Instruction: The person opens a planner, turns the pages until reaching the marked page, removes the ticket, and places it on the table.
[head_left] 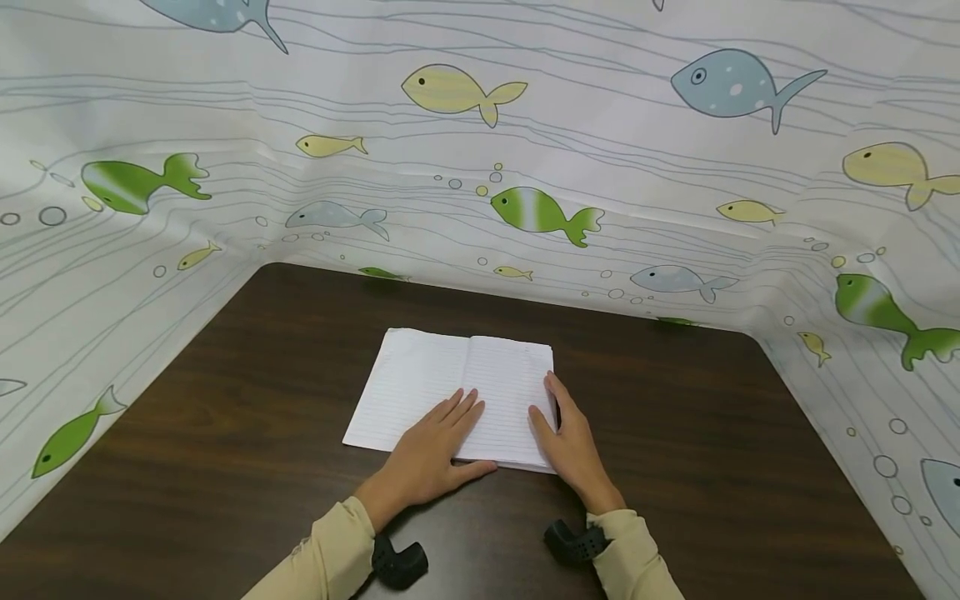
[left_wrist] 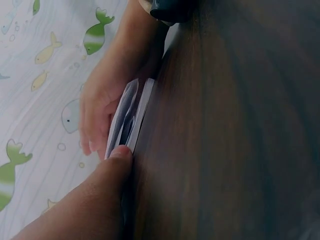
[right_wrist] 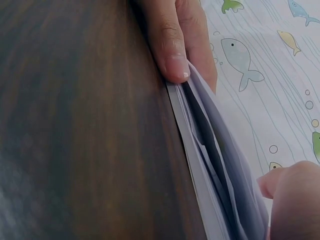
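Note:
A lined paper notebook (head_left: pixel 420 375) lies open on the dark wooden table. My left hand (head_left: pixel 429 454) rests on its lower middle, fingers extended across the pages and the thumb along the near edge. Close up in the right wrist view, that thumb (right_wrist: pixel 176 69) touches the edge of the page stack. My right hand (head_left: pixel 573 446) is at the notebook's right side, thumb over the page and index finger along the side edge; its other fingers are mostly hidden in the head view. Pages (right_wrist: pixel 220 145) bow upward between the hands, with gaps showing between sheets.
Dark wood table (head_left: pixel 225 400) surrounds the notebook. A white fish-print sheet (head_left: pixel 600 167) rises behind the table and along both sides. Black wrist devices hang at both cuffs, the left one (head_left: pixel 401 567) and the right one (head_left: pixel 573 543), above the near tabletop.

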